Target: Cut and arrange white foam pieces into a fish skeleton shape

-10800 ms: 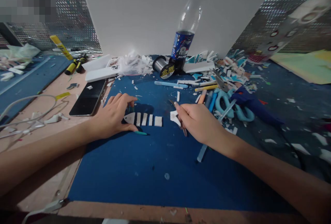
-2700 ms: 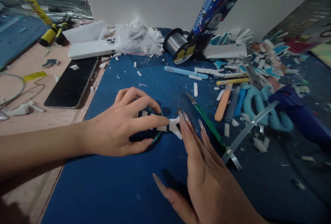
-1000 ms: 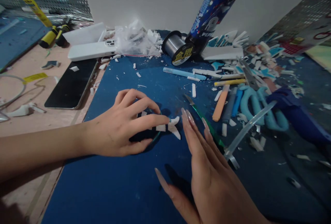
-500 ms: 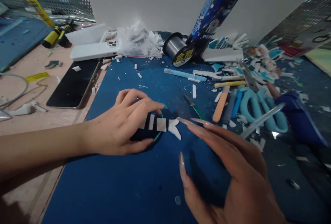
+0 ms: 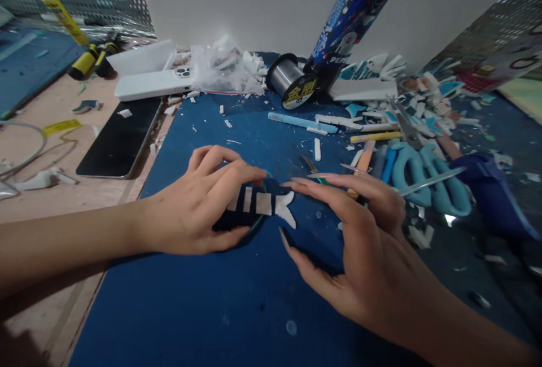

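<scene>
My left hand (image 5: 207,203) rests on the blue mat (image 5: 203,305), thumb and fingers apart around a thin teal ring (image 5: 259,221), whose left part it hides. White pieces lie in a row: a narrow strip (image 5: 248,199), a square piece (image 5: 263,204) at the ring's right side, and a tail-shaped piece (image 5: 285,208) just outside it. Another piece is partly under my left fingers. My right hand (image 5: 359,231) hovers at the right with nothing in it, its long-nailed thumb and fingers spread on either side of the tail-shaped piece's right end.
A craft knife (image 5: 312,165) lies behind my right fingers. Blue-handled scissors (image 5: 427,178), markers and scraps are at the right. A wire spool (image 5: 292,82) and Pepsi bottle (image 5: 347,28) stand at the back. A dark phone (image 5: 121,141) lies left.
My right hand has moved left and slightly up, bringing its thumb and fingertips closer to the tail-shaped piece. My left hand and the white pieces look unmoved.
</scene>
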`<move>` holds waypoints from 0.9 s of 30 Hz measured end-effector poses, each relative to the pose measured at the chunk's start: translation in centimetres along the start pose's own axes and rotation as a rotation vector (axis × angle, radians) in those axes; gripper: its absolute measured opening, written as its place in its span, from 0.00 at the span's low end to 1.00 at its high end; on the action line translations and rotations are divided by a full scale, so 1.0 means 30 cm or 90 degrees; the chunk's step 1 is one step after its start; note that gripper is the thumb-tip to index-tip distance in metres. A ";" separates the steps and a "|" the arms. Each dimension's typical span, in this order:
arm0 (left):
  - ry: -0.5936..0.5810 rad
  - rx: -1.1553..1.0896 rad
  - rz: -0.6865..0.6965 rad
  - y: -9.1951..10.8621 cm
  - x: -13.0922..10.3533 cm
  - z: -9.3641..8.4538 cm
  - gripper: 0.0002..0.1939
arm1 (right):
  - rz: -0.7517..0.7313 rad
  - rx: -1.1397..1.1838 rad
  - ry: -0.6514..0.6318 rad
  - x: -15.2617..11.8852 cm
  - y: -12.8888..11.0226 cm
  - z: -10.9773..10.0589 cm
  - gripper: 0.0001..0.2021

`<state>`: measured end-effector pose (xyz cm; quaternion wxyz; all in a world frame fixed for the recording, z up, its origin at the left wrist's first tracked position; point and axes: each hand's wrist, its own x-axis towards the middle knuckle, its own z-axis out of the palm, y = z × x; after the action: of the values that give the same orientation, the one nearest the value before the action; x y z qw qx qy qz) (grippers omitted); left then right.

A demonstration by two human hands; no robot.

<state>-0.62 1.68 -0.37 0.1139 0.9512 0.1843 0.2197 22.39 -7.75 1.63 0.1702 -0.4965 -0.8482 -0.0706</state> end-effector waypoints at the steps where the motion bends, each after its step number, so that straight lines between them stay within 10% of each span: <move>1: -0.003 0.001 0.002 0.000 0.000 0.000 0.23 | -0.001 0.001 -0.002 -0.001 0.001 0.003 0.21; 27: -0.009 -0.007 0.004 -0.006 0.001 0.000 0.22 | -0.015 0.054 0.021 0.004 0.027 0.034 0.22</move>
<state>-0.66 1.86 -0.41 0.1195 0.9527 0.1792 0.2143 22.81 -6.97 0.69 0.2043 -0.4776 -0.8533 -0.0451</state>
